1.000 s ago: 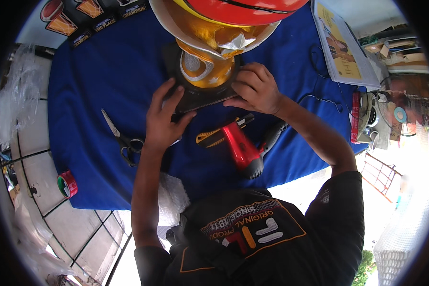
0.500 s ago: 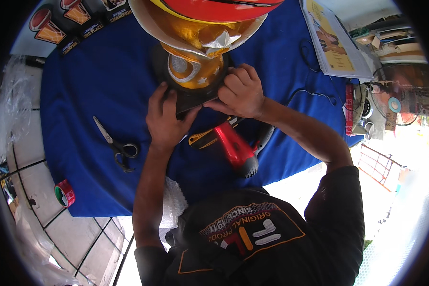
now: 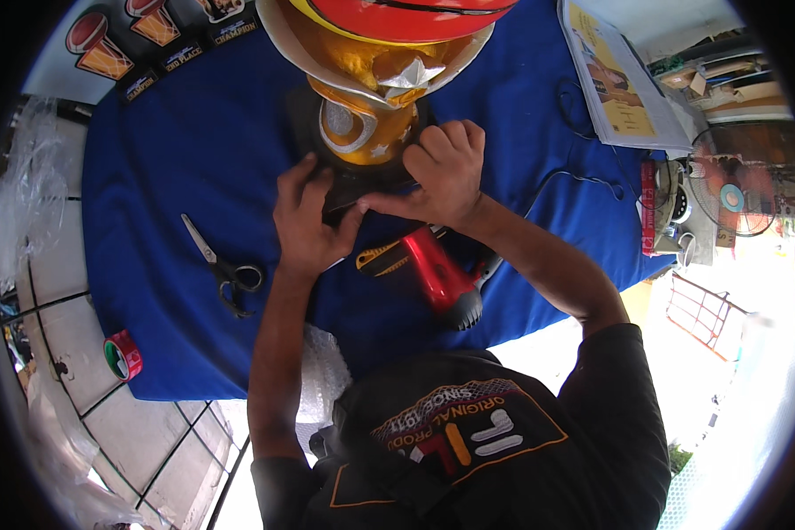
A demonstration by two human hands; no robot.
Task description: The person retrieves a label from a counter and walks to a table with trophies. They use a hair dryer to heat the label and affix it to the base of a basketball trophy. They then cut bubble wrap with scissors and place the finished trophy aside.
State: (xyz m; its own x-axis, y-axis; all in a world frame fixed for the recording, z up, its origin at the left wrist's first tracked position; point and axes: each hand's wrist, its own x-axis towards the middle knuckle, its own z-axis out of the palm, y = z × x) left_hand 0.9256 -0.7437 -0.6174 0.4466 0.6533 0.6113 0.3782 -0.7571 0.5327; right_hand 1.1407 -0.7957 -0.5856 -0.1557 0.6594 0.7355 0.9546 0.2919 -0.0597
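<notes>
Head view: gold trophy (image 3: 362, 124) stands on its black base (image 3: 362, 181) at the far middle of the blue table (image 3: 150, 168); all places below are taken from this trophy. Left hand (image 3: 307, 221) lies flat on the near-left corner of the base, fingers spread, grip slack and pressing rather than clasping. Right hand (image 3: 442, 172) sits at the near-right edge, fingers curled, thumb and fingertips pinching the base front. Judged: the base work is underway and not finished, with both hands on it. Near-left lie scissors (image 3: 225, 265); just near, a red heat gun (image 3: 437, 274) and yellow utility knife (image 3: 384, 261), both untouched.
</notes>
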